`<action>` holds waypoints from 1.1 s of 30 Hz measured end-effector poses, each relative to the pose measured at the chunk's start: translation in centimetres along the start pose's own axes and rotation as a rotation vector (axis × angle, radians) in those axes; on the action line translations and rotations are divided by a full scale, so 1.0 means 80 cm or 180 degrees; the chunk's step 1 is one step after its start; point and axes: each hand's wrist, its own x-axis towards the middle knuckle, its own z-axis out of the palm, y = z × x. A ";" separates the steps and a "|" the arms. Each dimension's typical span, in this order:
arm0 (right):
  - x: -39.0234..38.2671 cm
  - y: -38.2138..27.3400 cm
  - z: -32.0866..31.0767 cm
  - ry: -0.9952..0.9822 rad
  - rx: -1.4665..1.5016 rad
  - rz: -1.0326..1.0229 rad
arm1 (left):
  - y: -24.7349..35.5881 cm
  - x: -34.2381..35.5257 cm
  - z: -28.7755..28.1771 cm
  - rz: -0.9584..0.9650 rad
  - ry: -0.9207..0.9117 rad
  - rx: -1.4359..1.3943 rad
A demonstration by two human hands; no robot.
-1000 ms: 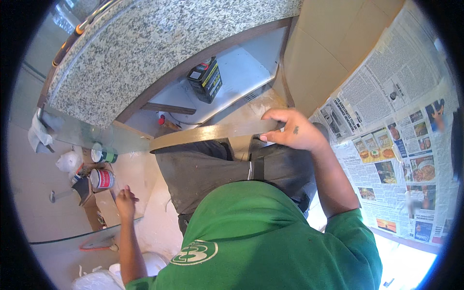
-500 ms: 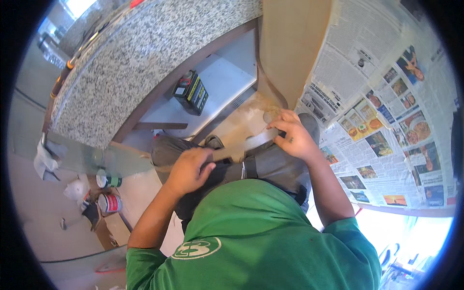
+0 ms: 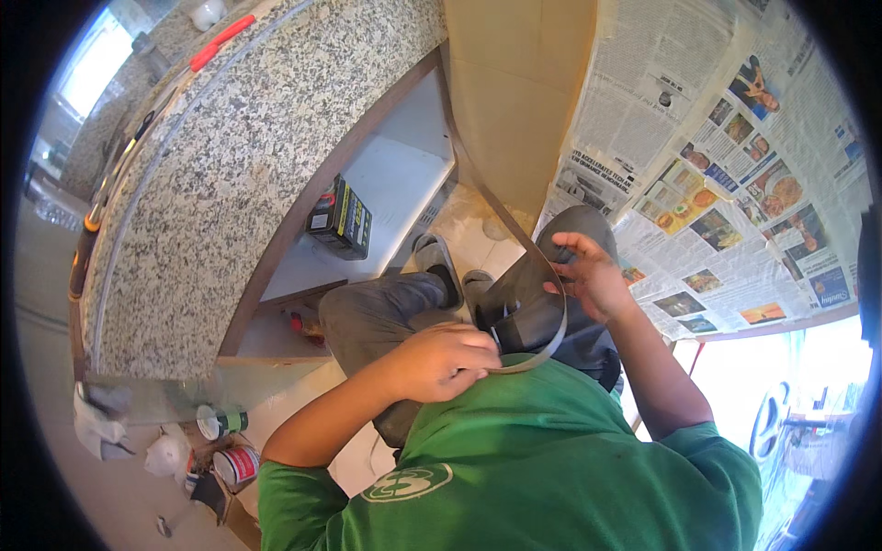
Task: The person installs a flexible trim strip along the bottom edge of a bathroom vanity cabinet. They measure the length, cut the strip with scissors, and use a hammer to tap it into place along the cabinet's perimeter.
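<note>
Your left hand (image 3: 441, 360) was closed around the lower end of a long, thin, brownish flexible edging strip (image 3: 514, 248), while your right hand (image 3: 593, 275) pinched it higher up; the strip bowed over your knees and ran up along the tan wooden cabinet panel (image 3: 514, 83) beside the speckled granite countertop (image 3: 230, 184)

Both the left hand (image 3: 446, 360) and the right hand (image 3: 593, 275) grip a thin curved strip (image 3: 514, 241), perhaps edge banding, near the granite counter (image 3: 248, 165).
</note>
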 end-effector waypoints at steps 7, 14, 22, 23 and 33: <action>0.096 -0.013 0.026 0.0554 -0.0986 0.1066 | 0.015 0.021 -0.010 0.0262 -0.0427 -0.0108; 0.207 0.021 -0.038 0.0197 -0.1489 0.1338 | -0.037 0.040 0.030 0.0367 -0.0468 -0.0725; 0.149 0.012 -0.092 0.0063 -0.1566 0.1247 | -0.218 0.081 0.008 -0.1697 0.0028 -0.1664; 0.147 0.009 -0.101 0.0074 -0.1473 0.1254 | -0.256 0.099 -0.007 -0.1965 0.0640 -0.1585; 0.176 0.049 -0.148 0.0077 -0.0926 0.1850 | -0.633 0.227 -0.183 -0.2753 0.3174 0.0824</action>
